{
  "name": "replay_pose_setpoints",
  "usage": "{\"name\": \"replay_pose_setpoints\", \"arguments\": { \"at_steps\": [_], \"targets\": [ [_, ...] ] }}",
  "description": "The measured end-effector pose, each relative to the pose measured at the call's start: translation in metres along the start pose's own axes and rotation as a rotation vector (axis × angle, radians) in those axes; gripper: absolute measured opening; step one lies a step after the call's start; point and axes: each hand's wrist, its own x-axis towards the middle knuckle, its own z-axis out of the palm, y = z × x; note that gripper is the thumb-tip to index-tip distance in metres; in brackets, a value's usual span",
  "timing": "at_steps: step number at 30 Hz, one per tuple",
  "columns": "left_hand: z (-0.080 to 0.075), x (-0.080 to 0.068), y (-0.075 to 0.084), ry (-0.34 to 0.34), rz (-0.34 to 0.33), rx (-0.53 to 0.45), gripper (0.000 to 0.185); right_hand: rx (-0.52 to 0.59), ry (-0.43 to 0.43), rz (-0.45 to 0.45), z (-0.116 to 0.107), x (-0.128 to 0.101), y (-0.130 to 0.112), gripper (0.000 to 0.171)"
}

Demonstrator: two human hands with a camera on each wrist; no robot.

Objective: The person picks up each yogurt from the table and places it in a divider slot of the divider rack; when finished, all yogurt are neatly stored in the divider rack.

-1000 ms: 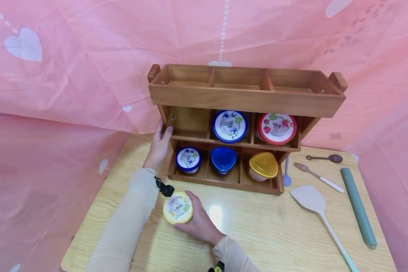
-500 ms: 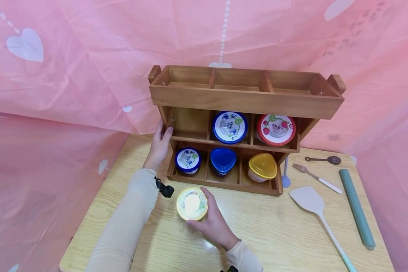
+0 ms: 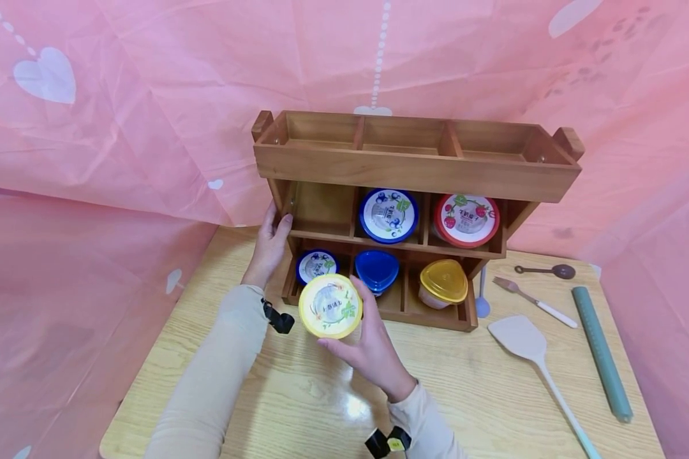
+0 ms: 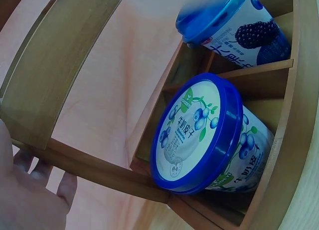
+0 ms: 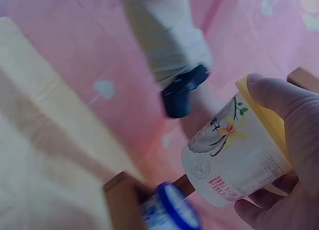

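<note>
My right hand (image 3: 376, 347) grips a white tub with a yellow lid (image 3: 330, 307), thumb and fingers around its rim. Vanilla flowers decorate the tub's side (image 5: 234, 155) in the right wrist view. The tub is up off the table, overlapping the lowest tier of a wooden three-tier rack (image 3: 413, 173) in the head view. With my left hand (image 3: 268, 245) I hold the rack's left side, thumb in front and fingers behind. Nearest that hand in the bottom left compartment sits a blue-lidded blueberry tub (image 4: 192, 135). The middle tier's left compartment holds nothing.
A blue-lidded tub (image 3: 388, 215) and a red-lidded one (image 3: 467, 220) occupy the middle tier. Below are blue (image 3: 377, 271) and amber (image 3: 444, 280) triangular-lidded cups. Right of the rack lie a spatula (image 3: 519, 338), fork (image 3: 536, 301), dark spoon (image 3: 551, 271), blue spoon (image 3: 482, 306) and green rod (image 3: 601, 354).
My right hand has lifted the yellow-lidded tub from near the table and carried it right and toward the rack. My left hand keeps its grip on the rack's side.
</note>
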Motion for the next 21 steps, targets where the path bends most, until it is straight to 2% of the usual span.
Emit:
{"name": "replay_pose_setpoints", "arguments": {
  "at_steps": [4, 5, 6, 14, 21],
  "targets": [
    [-0.001, -0.001, 0.0, -0.004, 0.001, 0.009, 0.062, -0.017, 0.012, -0.053, -0.004, 0.018, -0.016, 0.108],
    [-0.001, -0.003, 0.005, -0.008, -0.004, 0.008, 0.062, -0.018, 0.014, -0.059, -0.004, 0.022, -0.019, 0.108],
    [-0.001, -0.005, 0.01, -0.013, -0.014, 0.007, 0.063, -0.02, 0.017, -0.069, -0.005, 0.027, -0.023, 0.109],
    [-0.002, -0.007, 0.014, -0.012, -0.084, 0.038, 0.068, -0.035, 0.044, -0.116, -0.01, 0.057, -0.044, 0.108],
    [-0.001, -0.005, 0.012, -0.017, -0.062, 0.011, 0.064, -0.045, 0.055, -0.133, -0.009, 0.082, -0.052, 0.106]
  ]
}}
